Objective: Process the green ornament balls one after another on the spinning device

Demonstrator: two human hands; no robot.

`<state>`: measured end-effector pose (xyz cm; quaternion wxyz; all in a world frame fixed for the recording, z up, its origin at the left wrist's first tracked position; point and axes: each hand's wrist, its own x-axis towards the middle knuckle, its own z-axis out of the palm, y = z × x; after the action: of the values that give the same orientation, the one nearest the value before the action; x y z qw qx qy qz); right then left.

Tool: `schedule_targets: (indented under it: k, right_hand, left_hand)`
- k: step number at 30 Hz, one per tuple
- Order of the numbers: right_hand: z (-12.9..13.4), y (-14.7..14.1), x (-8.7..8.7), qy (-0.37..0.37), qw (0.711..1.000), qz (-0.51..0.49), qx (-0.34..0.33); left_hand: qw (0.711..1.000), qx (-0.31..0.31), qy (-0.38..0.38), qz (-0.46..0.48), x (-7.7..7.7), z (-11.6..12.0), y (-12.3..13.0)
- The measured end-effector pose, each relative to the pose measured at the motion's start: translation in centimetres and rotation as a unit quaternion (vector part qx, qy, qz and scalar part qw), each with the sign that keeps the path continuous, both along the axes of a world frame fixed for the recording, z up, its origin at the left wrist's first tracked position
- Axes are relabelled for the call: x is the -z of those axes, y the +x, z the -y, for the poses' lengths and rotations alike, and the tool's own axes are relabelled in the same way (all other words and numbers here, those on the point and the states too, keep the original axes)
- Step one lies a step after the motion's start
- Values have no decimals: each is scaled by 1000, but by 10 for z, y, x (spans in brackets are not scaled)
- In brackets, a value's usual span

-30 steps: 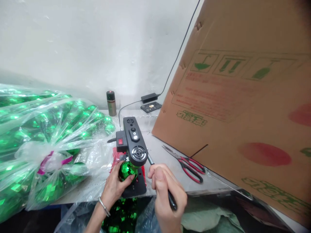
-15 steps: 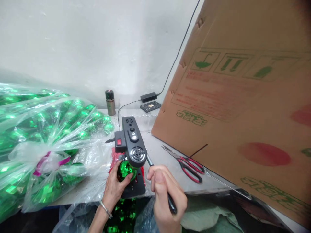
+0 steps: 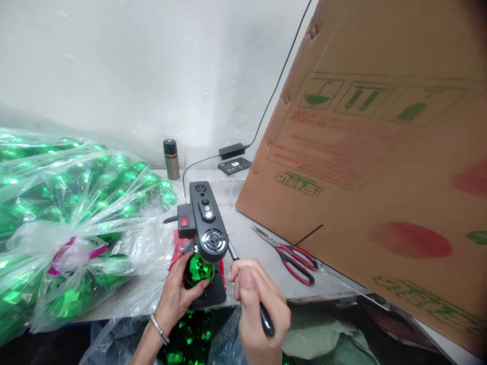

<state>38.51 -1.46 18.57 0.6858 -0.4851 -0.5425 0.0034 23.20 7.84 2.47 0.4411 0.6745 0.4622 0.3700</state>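
Observation:
My left hand is closed around a shiny green mirror-tiled ball, with the thumb on its near side. The ball sits beneath the round front end of a black bench press machine, above its black base plate; whether it touches the press head is hidden. Wrapped in my right hand is the black-gripped lever, whose metal rod runs up to the machine's right side. A red switch shows on the box at the machine's left.
Clear plastic bags of green balls fill the left. Red-handled scissors lie to the right, by a large cardboard box. Behind stand a dark-capped bottle, a black power adapter and a phone-like slab.
The ball has come slightly toward me and right relative to the press head, so more of it shows. My right hand stays on the lever, and the view has shifted slightly.

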Motion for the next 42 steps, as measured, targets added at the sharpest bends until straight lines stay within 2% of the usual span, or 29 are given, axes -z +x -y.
schedule_targets:
  k: [6,11,16,21,26,29,35,42]
  right_hand:
    - [-2,-1,-3,11,1000,3,11]
    - [-3,-3,-6,19,1000,-1,12]
    - [-2,-2,-4,9,1000,-1,9]
    - [0,0,1,1,1000,5,-2]
    - [-1,0,-1,10,1000,5,5]
    - [-1,0,-2,13,1000,5,11]
    - [-1,-1,5,2,1000,-1,9]
    - [-6,-3,-5,6,1000,-27,7]
  left_hand:
    - [993,-40,-96,53,4,-2,-8]
    - [980,-22,-157,116,-1,-13,-14]
    - [987,-17,-134,84,-6,-9,-13]
    - [998,-19,-55,10,-6,6,-6]
    - [997,-60,50,-8,9,20,8]
    - [993,-87,81,-7,20,23,14]
    - [995,-92,48,14,30,23,10]
    - [996,-87,-10,30,34,20,1]
